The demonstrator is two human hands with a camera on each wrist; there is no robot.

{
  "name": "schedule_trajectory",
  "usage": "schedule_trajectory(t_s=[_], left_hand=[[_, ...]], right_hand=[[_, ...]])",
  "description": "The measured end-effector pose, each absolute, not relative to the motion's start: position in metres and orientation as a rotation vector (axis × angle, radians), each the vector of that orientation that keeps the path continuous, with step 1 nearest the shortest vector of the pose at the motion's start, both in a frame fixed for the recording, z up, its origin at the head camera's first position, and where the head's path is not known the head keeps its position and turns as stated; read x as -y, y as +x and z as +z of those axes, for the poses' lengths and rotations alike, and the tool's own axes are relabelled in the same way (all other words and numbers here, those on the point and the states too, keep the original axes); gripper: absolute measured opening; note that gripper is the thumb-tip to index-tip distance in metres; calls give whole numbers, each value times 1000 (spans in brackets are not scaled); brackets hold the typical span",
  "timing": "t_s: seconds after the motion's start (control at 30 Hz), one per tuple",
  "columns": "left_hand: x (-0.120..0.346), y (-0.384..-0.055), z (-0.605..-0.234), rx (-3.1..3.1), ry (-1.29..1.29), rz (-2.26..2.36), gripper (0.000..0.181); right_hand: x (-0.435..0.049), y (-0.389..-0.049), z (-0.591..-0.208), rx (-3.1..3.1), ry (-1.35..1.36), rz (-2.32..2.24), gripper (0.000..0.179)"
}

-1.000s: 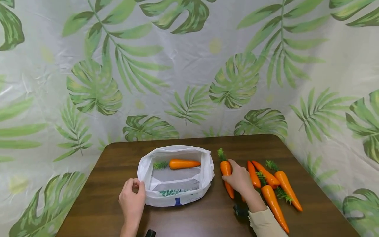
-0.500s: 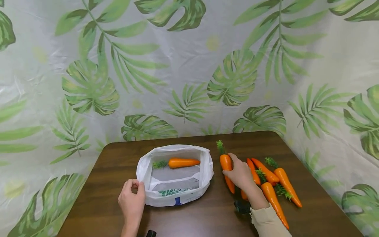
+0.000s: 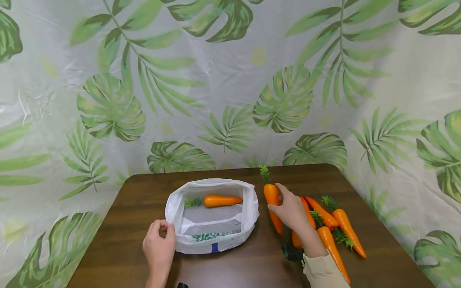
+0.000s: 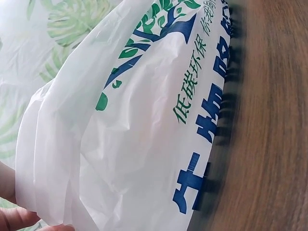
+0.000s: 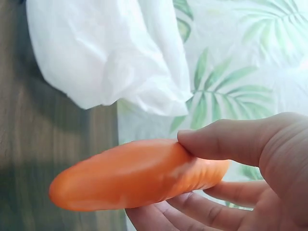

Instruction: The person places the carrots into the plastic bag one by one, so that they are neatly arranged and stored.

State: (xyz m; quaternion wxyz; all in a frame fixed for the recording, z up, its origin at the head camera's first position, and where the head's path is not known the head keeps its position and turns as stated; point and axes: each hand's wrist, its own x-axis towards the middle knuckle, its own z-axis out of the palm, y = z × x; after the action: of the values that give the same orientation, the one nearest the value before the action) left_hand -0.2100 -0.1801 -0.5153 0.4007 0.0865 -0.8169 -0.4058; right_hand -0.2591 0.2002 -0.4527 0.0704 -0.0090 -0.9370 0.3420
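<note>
An orange carrot with a green leafy top (image 3: 271, 196) is held in my right hand (image 3: 293, 210), thumb on one side and fingers on the other. In the right wrist view the carrot (image 5: 125, 175) points its tip toward the lower left, near the bag's side. My left hand (image 3: 158, 244) pinches the left rim of a white plastic bag (image 3: 212, 248), which stands with its mouth wide. Blue and green print covers the side of the bag (image 4: 139, 144) in the left wrist view. Inside it lies another carrot (image 3: 223, 201), leaves to the left.
Several more carrots (image 3: 347, 232) lie in a loose pile on the right of the brown wooden table (image 3: 245, 272), partly behind my right forearm. A leaf-patterned sheet (image 3: 230, 88) hangs behind the table.
My right hand has raised its carrot and brought it slightly left, closer to the bag. The left hand keeps its pinch on the rim, and the carrot in the bag stays put.
</note>
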Motion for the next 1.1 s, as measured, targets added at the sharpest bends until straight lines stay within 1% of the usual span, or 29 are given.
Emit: schedule_trajectory(t_s=[0.53, 0.83, 1.1], left_hand=[[179, -209, -515, 2065, 193, -1024, 15], [180, -209, -516, 2062, 184, -1021, 15], [180, -210, -513, 2059, 192, -1044, 15]], right_hand=[[-184, -255, -425, 2765, 43, 1086, 70], [-167, -258, -420, 2743, 109, 1086, 66], [-146, -258, -403, 2716, 175, 1108, 63]])
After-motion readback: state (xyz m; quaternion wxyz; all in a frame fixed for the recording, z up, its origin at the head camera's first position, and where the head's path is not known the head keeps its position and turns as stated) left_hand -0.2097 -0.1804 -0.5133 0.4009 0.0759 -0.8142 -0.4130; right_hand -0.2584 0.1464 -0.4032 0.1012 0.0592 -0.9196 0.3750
